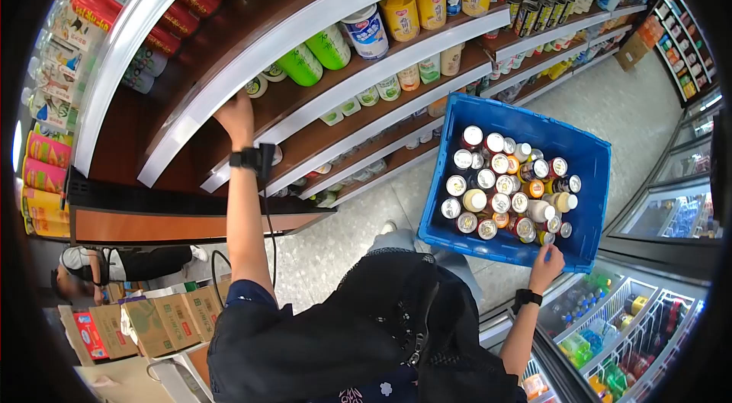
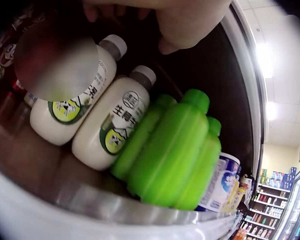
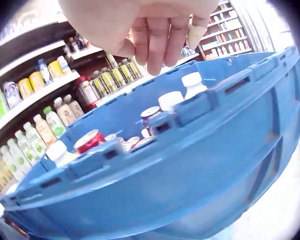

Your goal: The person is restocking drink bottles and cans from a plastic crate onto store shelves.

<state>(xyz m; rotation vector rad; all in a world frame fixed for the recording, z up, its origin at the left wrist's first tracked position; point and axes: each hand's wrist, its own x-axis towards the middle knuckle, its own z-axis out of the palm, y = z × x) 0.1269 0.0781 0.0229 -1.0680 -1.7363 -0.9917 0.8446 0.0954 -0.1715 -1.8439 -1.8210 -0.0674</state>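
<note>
My left hand (image 1: pixel 238 119) reaches into a shelf at left in the head view. In the left wrist view the same hand (image 2: pixel 185 22) is above two white bottles (image 2: pixel 111 122) with grey caps, apart from them, with nothing visible in its fingers; green bottles (image 2: pixel 167 150) stand beside these. A blue crate (image 1: pixel 521 115) holds several cans (image 1: pixel 504 185) and capped bottles. At the crate's near rim is my right hand (image 1: pixel 547 264). The right wrist view shows this hand (image 3: pixel 152 32) above the rim (image 3: pixel 230 90), fingers loosely bent and holding nothing; contact with the rim cannot be told.
Tiered shelves with white front edges (image 1: pixel 427 60) run along the left and top. Glass-fronted coolers (image 1: pixel 671 212) line the right. Cardboard boxes (image 1: pixel 156 324) and another person (image 1: pixel 137 263) are at the lower left. Pale floor (image 1: pixel 347 250) shows between shelves and crate.
</note>
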